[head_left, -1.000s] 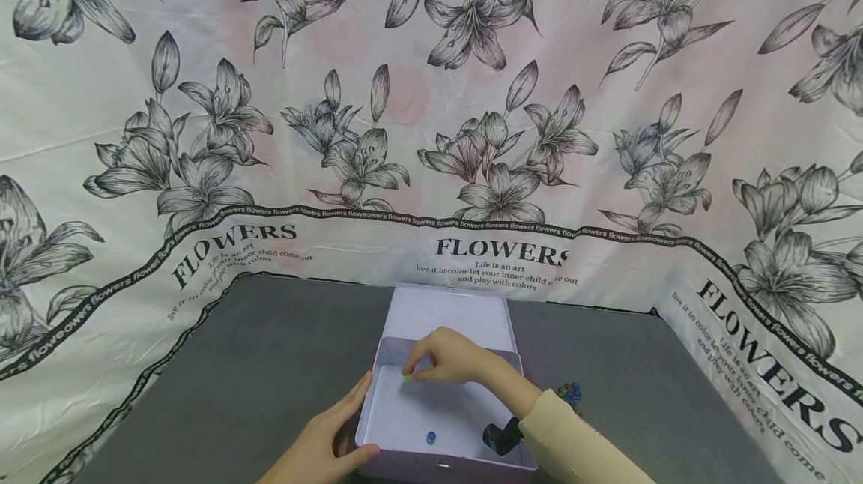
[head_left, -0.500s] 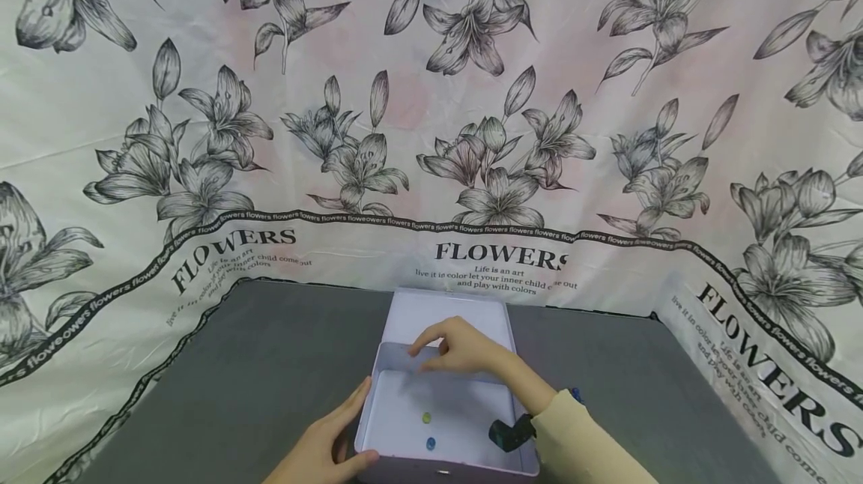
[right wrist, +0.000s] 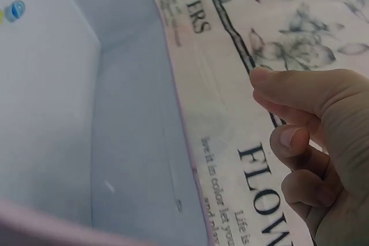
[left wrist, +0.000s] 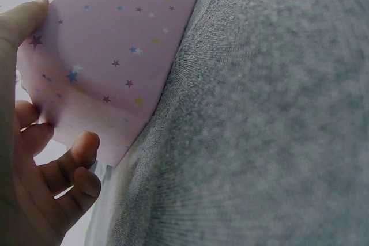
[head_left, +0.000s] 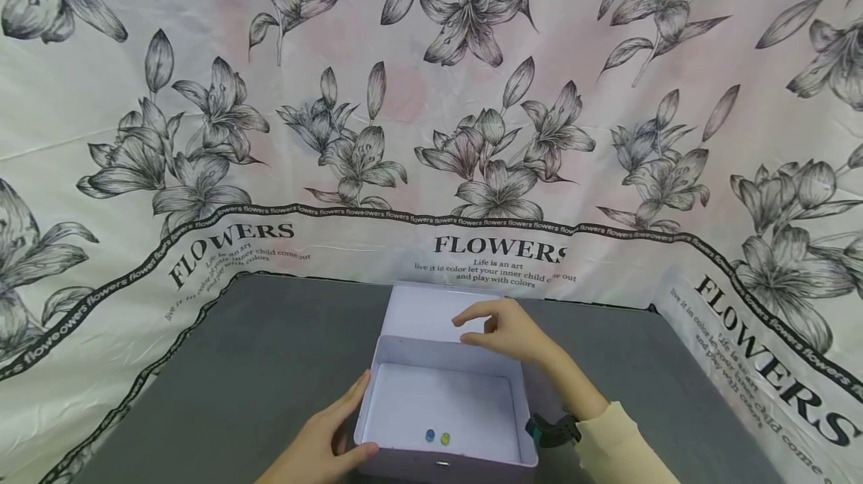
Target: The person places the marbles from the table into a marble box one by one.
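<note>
An open pale lilac box (head_left: 377,405) has a lid tipped back behind it. Two small rounded beads, one blue (head_left: 430,435) and one yellow-green (head_left: 445,439), lie side by side inside near the front wall. My left hand (head_left: 326,431) holds the box at its front left corner, thumb on the front and fingers along the side. In the left wrist view the box's outer wall (left wrist: 127,44) shows small coloured stars. Over the lid hangs my right hand (head_left: 502,330), fingers loosely bent and nothing between thumb and forefinger.
The box stands on a dark grey cloth-covered table (head_left: 283,349). White cloth (head_left: 364,244) printed with flowers and lettering rises behind and at both sides. A dark band (head_left: 553,431) sits at my right forearm, overlapping the box's right edge in the head view.
My right hand let go of the yellow-green bead, then moved back and right to over the lid. The bead rolled forward to beside the blue one. My left hand stayed on the box.
</note>
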Action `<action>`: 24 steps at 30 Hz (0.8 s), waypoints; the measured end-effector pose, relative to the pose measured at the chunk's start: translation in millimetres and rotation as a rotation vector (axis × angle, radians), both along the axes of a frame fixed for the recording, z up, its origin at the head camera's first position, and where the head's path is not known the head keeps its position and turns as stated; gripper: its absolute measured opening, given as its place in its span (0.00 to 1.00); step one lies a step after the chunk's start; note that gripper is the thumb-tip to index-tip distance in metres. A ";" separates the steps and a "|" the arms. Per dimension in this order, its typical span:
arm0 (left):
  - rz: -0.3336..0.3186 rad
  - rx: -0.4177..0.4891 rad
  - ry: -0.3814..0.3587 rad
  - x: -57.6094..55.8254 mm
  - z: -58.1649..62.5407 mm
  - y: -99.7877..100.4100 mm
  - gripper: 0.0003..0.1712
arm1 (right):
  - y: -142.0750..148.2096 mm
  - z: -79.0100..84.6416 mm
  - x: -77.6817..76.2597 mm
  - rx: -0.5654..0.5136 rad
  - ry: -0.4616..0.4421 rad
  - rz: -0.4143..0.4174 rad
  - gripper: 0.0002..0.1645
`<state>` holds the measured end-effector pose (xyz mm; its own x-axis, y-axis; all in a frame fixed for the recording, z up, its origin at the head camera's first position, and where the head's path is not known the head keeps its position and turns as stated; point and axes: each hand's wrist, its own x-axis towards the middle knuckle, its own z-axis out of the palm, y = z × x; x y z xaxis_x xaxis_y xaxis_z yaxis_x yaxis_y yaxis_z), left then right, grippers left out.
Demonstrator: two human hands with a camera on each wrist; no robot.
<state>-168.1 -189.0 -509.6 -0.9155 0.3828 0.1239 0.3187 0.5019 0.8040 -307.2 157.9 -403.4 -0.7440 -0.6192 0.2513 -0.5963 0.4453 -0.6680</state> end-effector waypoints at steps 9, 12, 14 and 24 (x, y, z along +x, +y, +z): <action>-0.002 0.000 0.001 -0.3 -0.3 -0.3 0.53 | 46.4 -2.7 10.1 -0.091 -0.028 -0.222 0.16; -0.002 -0.001 0.000 -0.3 -0.3 -0.2 0.53 | 62.3 -7.1 12.5 -0.125 -0.025 -0.277 0.17; -0.002 -0.004 0.000 -0.3 -0.3 0.0 0.53 | 72.8 -11.0 13.5 -0.141 -0.010 -0.301 0.17; -0.001 -0.003 0.039 -1.0 -2.3 1.1 0.53 | 119.9 -38.3 27.5 -0.239 -0.047 -0.396 0.18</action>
